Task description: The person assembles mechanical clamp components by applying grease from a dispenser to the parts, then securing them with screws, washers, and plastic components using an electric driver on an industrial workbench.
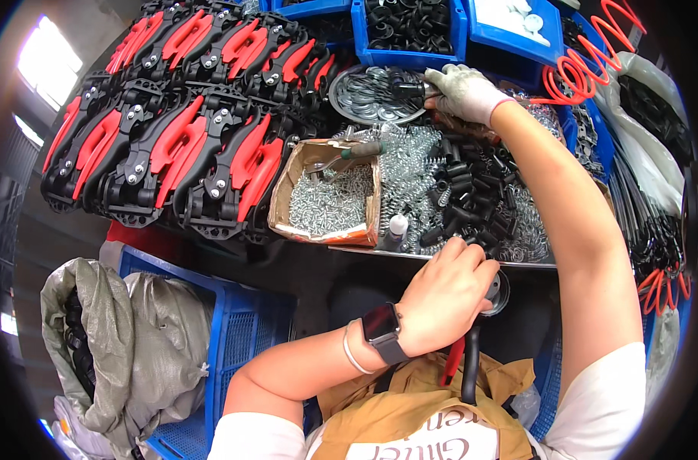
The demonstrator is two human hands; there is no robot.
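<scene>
My left hand (450, 295), bare with a watch at the wrist, is closed on a part with a round grey metal piece (500, 294). Below it a red lever and a black handle (470, 366) stick out over my lap, seemingly of the same part. Its grip is mostly hidden by the back of the hand. At the far side of the bench my right hand (465, 90), in a whitish glove, wraps round a dark air tool (412, 90). That tool lies over a round tray (350, 112) of flat grey metal pieces.
Red-and-black clamp-like assemblies (180, 146) crowd the bench's left. A cardboard box (280, 201) of screws holds a spoon-like scoop (337, 161). Springs (406, 165) and black sleeves (468, 195) lie beside it. A red coiled hose (570, 80) hangs right. Blue bins (410, 58) line the back.
</scene>
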